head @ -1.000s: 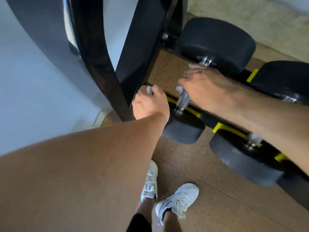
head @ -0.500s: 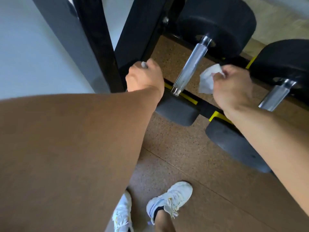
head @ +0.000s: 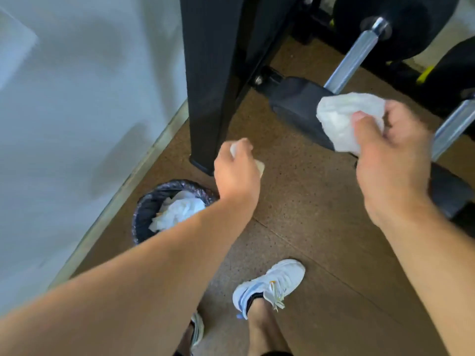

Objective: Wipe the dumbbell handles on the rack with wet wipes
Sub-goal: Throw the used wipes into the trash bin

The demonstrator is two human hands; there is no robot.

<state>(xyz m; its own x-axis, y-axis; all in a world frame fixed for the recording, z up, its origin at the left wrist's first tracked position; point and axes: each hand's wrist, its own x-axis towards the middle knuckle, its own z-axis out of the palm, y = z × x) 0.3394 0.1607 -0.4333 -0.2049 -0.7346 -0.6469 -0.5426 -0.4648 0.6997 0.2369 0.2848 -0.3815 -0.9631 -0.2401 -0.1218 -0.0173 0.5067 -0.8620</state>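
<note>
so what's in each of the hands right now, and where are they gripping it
The right hand pinches a crumpled wet wipe at its near edge, most of it sticking out. The left hand is fisted round a small white wad, mostly hidden.

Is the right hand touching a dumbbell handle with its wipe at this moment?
No, the right hand holds the crumpled wipe in the air, apart from the dumbbell handle.
</note>
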